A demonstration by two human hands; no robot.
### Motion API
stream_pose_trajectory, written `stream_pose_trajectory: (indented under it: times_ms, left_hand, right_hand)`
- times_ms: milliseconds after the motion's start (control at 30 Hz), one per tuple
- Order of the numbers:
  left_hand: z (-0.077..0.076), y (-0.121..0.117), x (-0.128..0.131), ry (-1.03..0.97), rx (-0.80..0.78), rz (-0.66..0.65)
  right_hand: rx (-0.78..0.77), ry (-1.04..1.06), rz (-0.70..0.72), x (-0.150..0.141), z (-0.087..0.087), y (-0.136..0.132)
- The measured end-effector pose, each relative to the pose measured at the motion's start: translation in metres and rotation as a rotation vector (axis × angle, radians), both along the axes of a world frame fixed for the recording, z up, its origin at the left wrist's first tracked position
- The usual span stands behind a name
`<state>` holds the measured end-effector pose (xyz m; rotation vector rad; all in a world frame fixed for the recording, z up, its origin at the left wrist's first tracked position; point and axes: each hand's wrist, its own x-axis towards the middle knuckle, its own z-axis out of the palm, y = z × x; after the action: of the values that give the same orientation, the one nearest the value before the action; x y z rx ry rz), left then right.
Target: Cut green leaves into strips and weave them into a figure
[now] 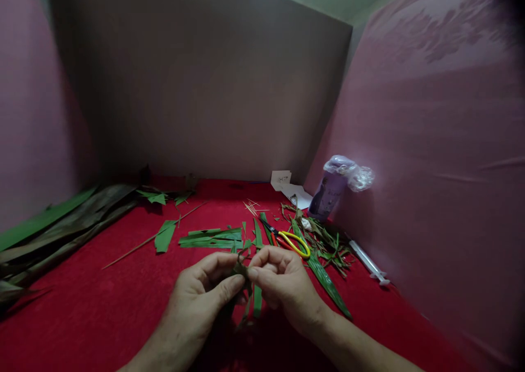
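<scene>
My left hand (pixel 209 287) and my right hand (pixel 281 282) meet low in the middle of the view, both pinched on a small folded green leaf piece (pixel 241 269) held between the fingertips. Narrow leaf strips (pixel 257 301) hang down from it between the hands. Just beyond the right hand lie scissors (pixel 289 239) with yellow and red handles. Cut green leaf strips (pixel 213 236) lie on the red cloth (pixel 102 301) ahead of the hands.
A pile of long leaves (pixel 49 230) lies at the left. A thin stick (pixel 147 239) crosses the cloth. At the right stand a purple bottle (pixel 330 191), leaf scraps (pixel 328 246) and a syringe (pixel 369 262). White paper (pixel 287 186) sits at the back. Pink and grey walls enclose the space.
</scene>
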<state>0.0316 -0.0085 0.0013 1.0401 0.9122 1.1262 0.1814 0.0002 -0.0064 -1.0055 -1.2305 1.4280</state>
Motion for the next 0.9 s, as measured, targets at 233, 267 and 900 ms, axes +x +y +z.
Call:
stream_pose_trajectory:
  times_ms: [233, 267, 900]
  left_hand:
    - [-0.003, 0.002, -0.003, 0.048, -0.036, 0.004]
    - [-0.005, 0.002, -0.003, 0.045, -0.038, -0.001]
    - [-0.007, 0.003, -0.005, 0.011, -0.116, -0.093]
  right_hand:
    - [0.012, 0.009, 0.055, 0.000, -0.003, 0.001]
    - [0.012, 0.016, 0.059, 0.000, -0.004, 0.001]
    - [0.020, -0.014, -0.001, 0.000, -0.004, 0.003]
